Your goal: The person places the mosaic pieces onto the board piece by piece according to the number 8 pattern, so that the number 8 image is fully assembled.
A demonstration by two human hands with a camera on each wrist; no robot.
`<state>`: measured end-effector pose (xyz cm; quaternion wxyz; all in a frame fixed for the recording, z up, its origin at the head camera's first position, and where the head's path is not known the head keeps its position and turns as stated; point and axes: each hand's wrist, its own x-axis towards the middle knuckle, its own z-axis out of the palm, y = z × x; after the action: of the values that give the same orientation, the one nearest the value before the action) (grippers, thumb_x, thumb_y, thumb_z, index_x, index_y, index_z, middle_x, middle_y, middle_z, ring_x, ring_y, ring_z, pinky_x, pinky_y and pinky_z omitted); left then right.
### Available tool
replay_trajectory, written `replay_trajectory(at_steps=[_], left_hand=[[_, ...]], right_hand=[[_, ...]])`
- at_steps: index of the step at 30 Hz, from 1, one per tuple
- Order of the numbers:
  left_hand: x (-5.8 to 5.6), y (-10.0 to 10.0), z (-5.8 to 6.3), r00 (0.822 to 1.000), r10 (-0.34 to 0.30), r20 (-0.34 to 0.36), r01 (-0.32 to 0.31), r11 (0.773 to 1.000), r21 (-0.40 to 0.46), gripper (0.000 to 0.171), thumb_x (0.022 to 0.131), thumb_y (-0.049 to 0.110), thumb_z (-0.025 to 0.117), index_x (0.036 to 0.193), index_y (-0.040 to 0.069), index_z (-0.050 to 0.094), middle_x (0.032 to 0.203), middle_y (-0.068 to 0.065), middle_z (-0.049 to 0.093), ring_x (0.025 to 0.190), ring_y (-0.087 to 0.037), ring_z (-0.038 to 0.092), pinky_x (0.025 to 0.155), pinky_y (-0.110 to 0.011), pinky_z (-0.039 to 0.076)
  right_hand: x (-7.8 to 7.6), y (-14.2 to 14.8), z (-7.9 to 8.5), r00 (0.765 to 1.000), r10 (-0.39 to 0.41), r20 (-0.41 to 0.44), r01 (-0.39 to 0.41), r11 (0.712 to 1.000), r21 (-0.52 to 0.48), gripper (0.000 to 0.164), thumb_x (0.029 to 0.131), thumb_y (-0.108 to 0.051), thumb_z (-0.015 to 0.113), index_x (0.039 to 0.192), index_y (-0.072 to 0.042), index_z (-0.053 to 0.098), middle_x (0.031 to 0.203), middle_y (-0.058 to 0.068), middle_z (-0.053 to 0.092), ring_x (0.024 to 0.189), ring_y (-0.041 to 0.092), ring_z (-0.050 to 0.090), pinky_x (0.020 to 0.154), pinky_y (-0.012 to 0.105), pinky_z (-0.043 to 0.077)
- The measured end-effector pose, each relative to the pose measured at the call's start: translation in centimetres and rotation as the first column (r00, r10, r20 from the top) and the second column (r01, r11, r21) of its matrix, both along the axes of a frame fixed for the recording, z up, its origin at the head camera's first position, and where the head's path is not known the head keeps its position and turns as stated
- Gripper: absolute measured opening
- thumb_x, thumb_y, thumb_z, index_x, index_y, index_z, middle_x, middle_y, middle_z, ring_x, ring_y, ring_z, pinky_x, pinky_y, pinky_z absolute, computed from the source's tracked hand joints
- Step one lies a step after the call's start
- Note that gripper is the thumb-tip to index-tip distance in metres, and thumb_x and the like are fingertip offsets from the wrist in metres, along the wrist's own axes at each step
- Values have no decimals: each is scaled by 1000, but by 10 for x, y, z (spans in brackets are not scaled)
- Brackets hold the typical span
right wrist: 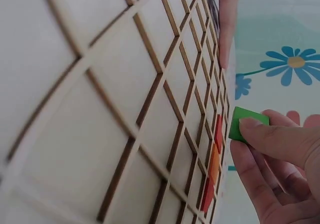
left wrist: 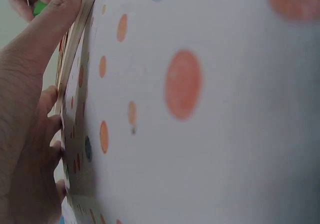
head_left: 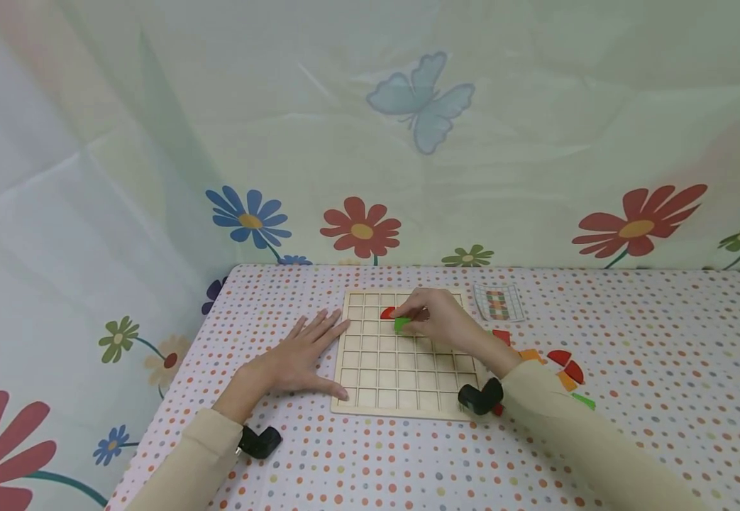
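Over the upper part of a wooden grid board [head_left: 379,380], my right hand [head_left: 440,319] pinches a small green block [right wrist: 249,121] between thumb and fingertips. Just beyond the block, a red piece [head_left: 387,313] lies in a cell of the grid. The right wrist view shows an orange piece [right wrist: 214,164] in the same row, with a red piece at each end. My left hand [head_left: 302,358] is spread flat along the board's left edge, its thumb by the near left corner and its fingertips touching the edge farther up.
Right of the board lie loose pieces, among them red quarter rounds [head_left: 572,370], orange pieces [head_left: 531,355] and a green one [head_left: 583,401]. Behind them is a printed pattern card [head_left: 511,310]. A dotted cloth [head_left: 650,341] covers the table, with a flowered curtain behind.
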<state>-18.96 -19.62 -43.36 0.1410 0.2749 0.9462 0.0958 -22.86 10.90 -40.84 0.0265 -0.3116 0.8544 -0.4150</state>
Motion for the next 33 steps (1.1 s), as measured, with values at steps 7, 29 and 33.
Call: replay_trajectory(at_steps=[7, 29, 33], left_hand=[[-1, 1, 1, 1000, 3, 11, -3, 1000, -18, 121, 82, 80, 68, 171, 22, 9, 177, -1, -1, 162, -26, -4, 130, -53, 1], [-1, 0, 1, 1000, -1, 6, 1, 1000, -14, 121, 81, 79, 70, 170, 21, 11, 177, -3, 1, 162, -27, -3, 130, -53, 2], [-2, -1, 0, 1000, 5, 9, -4, 1000, -22, 122, 81, 80, 69, 170, 22, 10, 177, -1, -1, 162, -26, -4, 130, -52, 1]], right_hand=[[-12, -20, -6, 1000, 13, 17, -13, 1000, 14, 21, 88, 7, 79, 109, 2, 81, 96, 9, 73, 85, 21, 69, 75, 29, 59], [-6, -41, 2, 995, -77, 70, 62, 978, 200, 21, 89, 7, 78, 109, 3, 80, 98, 9, 71, 89, 18, 64, 76, 28, 57], [-6, -43, 3, 992, -97, 77, 78, 972, 222, 21, 89, 6, 78, 110, 2, 81, 100, 9, 70, 89, 18, 62, 74, 27, 54]])
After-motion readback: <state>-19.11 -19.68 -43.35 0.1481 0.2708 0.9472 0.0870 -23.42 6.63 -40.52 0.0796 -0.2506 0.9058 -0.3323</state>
